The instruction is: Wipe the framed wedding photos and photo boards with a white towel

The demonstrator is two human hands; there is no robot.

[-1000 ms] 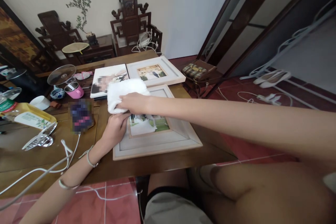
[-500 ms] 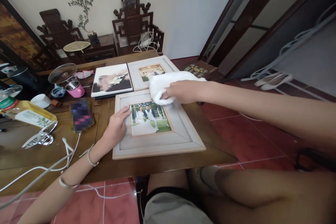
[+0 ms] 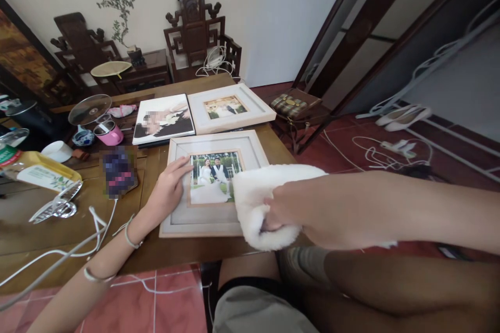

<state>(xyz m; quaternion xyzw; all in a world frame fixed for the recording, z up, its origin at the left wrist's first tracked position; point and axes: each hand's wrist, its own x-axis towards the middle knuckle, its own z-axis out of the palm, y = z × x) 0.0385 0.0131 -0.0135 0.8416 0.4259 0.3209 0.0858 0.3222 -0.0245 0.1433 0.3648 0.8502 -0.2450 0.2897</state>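
Head view: the pale photo frame (image 3: 211,214) is lying face up on the tabletop (image 3: 195,250), near its front edge.
Left hand (image 3: 170,187): resting unclenched on the frame's left border.
Right hand (image 3: 308,208): gripping a white plush cloth (image 3: 252,192), hiding the frame's lower-right corner.
Frame handling: probably feeling stiff, fairly light; opposite outer borders are offering the safest hold.
Cloth handling: likely yielding softly.

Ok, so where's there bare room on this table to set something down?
Bare wood lies between the shiny claw clip and the white cable; a narrower strip separates the phone from the nearer picture frame, beside the left hand. Beyond the clip it's crowded: bottle of yellow liquid, pink mug, blue-and-white pot.
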